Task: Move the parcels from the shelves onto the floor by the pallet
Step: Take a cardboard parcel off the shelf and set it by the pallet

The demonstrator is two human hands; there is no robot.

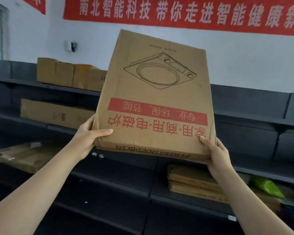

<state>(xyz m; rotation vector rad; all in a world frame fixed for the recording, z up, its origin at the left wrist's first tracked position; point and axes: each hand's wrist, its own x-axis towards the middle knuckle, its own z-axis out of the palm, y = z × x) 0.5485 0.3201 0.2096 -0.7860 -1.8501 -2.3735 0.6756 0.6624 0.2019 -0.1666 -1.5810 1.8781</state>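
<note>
Left hand (86,136), right hand (214,152), gripping raised parcel (155,97)

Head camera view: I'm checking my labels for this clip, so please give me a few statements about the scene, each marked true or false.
1. The left hand and right hand grip the induction cooker box at its near corners. True.
2. The red print on the box reads upside down from this view. True.
3. The box lies flat on a shelf. False: it is tilted up, held in both hands in front of the shelves.
4. No other cartons are on the shelves. False: cartons sit on the top shelf, with more lower down.
5. A red banner hangs on the wall above. True.
</note>
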